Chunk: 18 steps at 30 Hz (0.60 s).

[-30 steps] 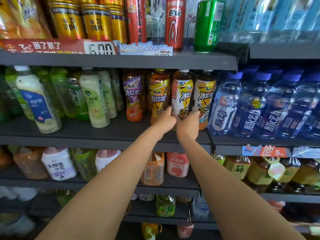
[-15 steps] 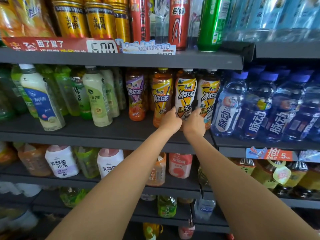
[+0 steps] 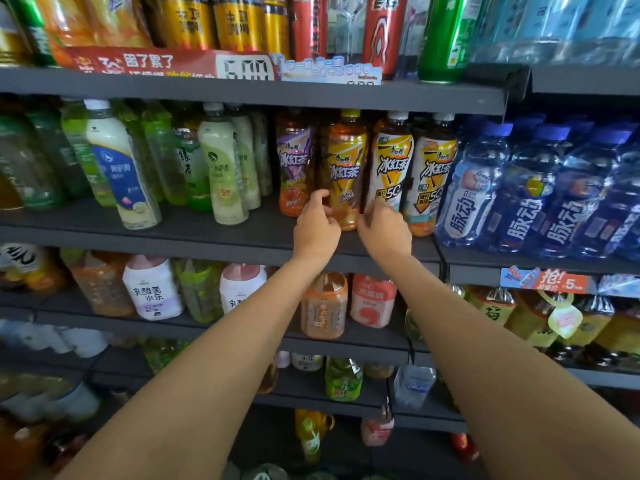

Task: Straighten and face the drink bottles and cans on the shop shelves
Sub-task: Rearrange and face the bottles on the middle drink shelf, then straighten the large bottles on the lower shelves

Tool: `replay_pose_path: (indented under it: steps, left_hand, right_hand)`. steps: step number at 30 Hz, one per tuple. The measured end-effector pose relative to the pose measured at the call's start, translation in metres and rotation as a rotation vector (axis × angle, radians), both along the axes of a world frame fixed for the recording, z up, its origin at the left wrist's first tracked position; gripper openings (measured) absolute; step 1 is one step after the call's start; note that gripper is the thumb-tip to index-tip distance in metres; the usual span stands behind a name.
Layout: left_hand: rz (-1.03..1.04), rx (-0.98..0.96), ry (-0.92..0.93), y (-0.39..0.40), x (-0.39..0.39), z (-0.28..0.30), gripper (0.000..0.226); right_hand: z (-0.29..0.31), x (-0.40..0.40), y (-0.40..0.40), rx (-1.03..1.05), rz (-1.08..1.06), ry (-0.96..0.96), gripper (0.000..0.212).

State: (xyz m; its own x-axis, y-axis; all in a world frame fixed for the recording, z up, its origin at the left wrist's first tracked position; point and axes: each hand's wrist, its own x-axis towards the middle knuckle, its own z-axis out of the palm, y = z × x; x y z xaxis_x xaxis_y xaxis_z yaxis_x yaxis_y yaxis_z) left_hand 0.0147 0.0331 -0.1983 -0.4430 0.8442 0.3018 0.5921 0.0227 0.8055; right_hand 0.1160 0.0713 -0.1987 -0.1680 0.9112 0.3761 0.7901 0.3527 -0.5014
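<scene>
Four iced tea bottles stand in a row on the second shelf (image 3: 242,237). These are a purple-label one (image 3: 294,168), a yellow-label one (image 3: 346,171), a white-label one (image 3: 393,164) and a second white-and-yellow one (image 3: 433,174). My left hand (image 3: 317,228) curls its fingers around the lower left side of the yellow-label bottle. My right hand (image 3: 384,228) presses on that bottle's lower right side and covers the base of the white-label bottle. All four bottles stand upright with their labels facing out.
Blue water bottles (image 3: 523,188) fill the shelf to the right. Green and milky tea bottles (image 3: 221,168) stand to the left, some of them turned or leaning. Cans (image 3: 242,22) line the shelf above. More bottles (image 3: 323,306) sit on the lower shelves.
Both hands have left the white-label bottle and shifted left to the yellow-label bottle beside it. The camera has moved closer to the shelf.
</scene>
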Motion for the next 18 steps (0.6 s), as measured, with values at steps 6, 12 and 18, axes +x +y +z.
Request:
replay_pose_path:
  steps: [6,12,18]
  left_hand:
    - [-0.036,-0.129,0.035,-0.048,-0.048,0.0,0.071]
    - [-0.086,-0.315,-0.005,-0.102,-0.098,-0.01,0.086]
    - [-0.067,-0.401,0.055,-0.147,-0.138,-0.027,0.087]
  right_hand:
    - [0.005,-0.034,-0.038,-0.099,0.012,-0.128,0.048]
    - [0.004,-0.072,-0.096,-0.121,-0.007,-0.202,0.069]
    - [-0.011,-0.099,-0.146,-0.205,-0.119,-0.258,0.083]
